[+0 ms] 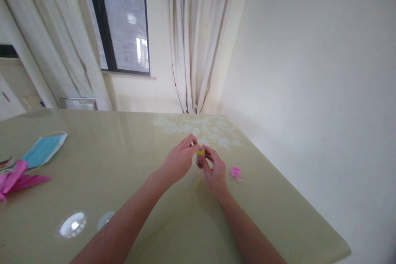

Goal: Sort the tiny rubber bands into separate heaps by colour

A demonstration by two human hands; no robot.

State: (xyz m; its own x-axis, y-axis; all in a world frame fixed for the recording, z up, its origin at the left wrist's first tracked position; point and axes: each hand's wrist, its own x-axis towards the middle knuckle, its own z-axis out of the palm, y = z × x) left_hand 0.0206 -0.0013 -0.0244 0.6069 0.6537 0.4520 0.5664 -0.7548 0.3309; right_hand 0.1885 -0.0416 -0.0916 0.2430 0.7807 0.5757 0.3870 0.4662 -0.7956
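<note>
A small clear bottle [201, 160] with a yellow band near its top and dark, reddish and bluish colours lower down stands upright between my hands, over the table. My right hand [215, 172] is closed round its right side, thumb in front. My left hand [182, 157] is closed at the bottle's top, with thumb and fingers pinched there; whether something small sits between those fingertips is hidden. Just below the bottle a small yellow loop [197, 182] lies on the table. To the right of my right hand is a pink ring-shaped piece [236, 172] with a thin tail.
The glossy greenish table [123, 152] has its right edge running close to a white wall [309, 90]. At the left lie a blue face mask [45, 150] and a pink folded piece [18, 181]. Curtains [198, 41] and a window [123, 16] are beyond the far edge.
</note>
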